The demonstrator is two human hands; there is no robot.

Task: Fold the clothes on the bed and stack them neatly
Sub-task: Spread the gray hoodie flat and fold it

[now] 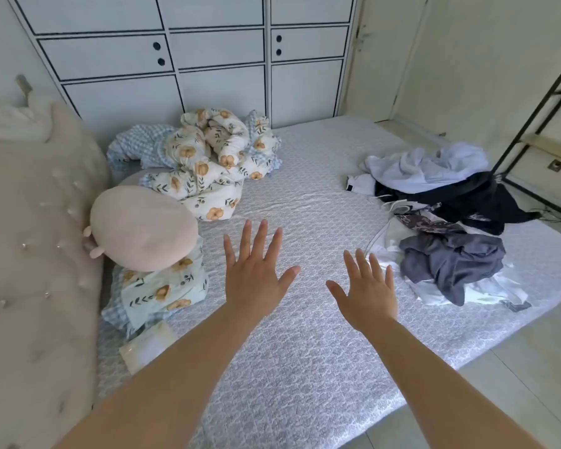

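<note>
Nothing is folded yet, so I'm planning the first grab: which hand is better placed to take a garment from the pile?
Right. The right hand hovers open beside the grey garment in the clothes pile; the left hand is farther away, nearer the floral quilt.

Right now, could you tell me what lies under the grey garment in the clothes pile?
White fabric shows beneath the grey garment along its near and left edges, lying on the bed sheet. How many white pieces there are, and anything directly under the grey cloth, is covered.

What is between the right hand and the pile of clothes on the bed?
Nothing visible. The right hand is open above bare mattress, and the clothes lie just to its right, the grey garment nearest. The left hand is open too.
</note>
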